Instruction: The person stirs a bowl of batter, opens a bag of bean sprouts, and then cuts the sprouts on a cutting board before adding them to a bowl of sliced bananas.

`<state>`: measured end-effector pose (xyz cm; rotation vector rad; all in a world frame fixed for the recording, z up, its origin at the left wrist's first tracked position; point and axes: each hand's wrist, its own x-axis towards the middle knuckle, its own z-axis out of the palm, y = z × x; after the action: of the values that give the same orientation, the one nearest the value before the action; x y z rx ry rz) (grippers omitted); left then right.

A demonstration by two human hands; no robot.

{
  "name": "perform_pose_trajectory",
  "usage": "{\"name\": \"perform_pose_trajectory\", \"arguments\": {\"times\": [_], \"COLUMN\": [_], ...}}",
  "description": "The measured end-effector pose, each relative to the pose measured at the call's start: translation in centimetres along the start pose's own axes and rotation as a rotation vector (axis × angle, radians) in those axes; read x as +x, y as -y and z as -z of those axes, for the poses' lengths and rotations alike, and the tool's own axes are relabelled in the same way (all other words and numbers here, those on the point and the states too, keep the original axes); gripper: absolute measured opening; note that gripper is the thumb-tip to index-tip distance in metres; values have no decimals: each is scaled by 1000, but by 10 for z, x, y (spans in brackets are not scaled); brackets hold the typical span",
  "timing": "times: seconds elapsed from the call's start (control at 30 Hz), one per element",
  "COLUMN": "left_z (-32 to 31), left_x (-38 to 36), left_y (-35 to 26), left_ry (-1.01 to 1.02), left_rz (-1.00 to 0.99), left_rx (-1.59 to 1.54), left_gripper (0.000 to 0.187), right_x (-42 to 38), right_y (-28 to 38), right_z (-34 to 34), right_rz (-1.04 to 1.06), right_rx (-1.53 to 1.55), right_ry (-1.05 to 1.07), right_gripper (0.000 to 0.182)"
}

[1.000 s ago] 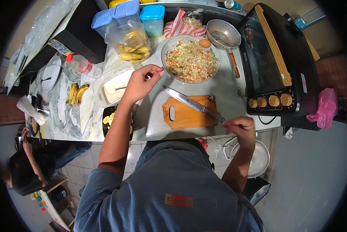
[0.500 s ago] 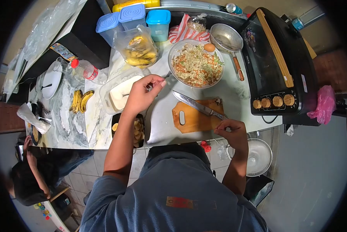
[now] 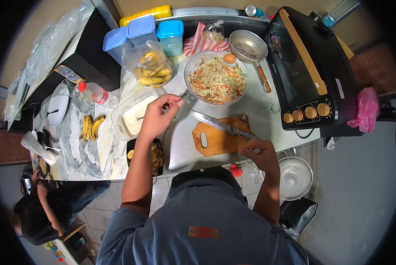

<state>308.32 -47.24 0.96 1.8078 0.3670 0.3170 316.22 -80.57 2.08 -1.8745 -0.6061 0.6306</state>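
Note:
My left hand (image 3: 159,115) is raised over the counter, its thumb and fingers drawn into a pinch. A thin dark piece shows at its fingertips, close to the rim of a bowl of shredded vegetables (image 3: 215,81); what it is I cannot tell. Below that hand are a tub of white batter (image 3: 131,119) with a utensil in it and a dark tray of sliced bananas (image 3: 156,160). My right hand (image 3: 262,154) has its fingers closed together at the right edge of the wooden cutting board (image 3: 222,143). A knife (image 3: 215,122) lies across the board, its handle just above these fingers.
An egg (image 3: 229,58) rests on the bowl's contents. Behind stand bagged bananas (image 3: 153,73), lidded containers (image 3: 170,37) and a saucepan (image 3: 248,45). A black oven (image 3: 310,75) borders the right side. More bananas (image 3: 92,128) lie left. Another person (image 3: 43,212) is at the far left.
The view has shifted a little, so the counter things sit lower and farther left. Both hands keep nearly the same pose, with the knife still on the board.

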Motion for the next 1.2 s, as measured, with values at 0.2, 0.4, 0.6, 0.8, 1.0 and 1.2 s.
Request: {"name": "perform_pose_trajectory", "arguments": {"times": [0.2,0.4,0.6,0.8,1.0,1.2], "left_z": [-11,-26,-48,-58,-61,-60], "left_x": [2,9,5,5,2,-2], "left_y": [-15,-22,-22,-32,-26,-21], "left_ry": [-94,-146,-169,-195,-180,-192], "left_rz": [-7,-16,-38,-3,10,16], "left_rx": [52,126,114,158,157,173], "left_gripper": [18,17,18,17,16,17], "right_x": [13,33,42,43,47,59], "right_y": [-3,-10,-42,-38,-35,-48], "right_z": [26,42,60,75,74,67], "right_rz": [81,-117,213,267,151,262], "right_rx": [-13,331,233,206,67,52], "right_ry": [-16,-16,-81,-24,124,-16], "right_gripper": [8,15,11,3,16,13]}}
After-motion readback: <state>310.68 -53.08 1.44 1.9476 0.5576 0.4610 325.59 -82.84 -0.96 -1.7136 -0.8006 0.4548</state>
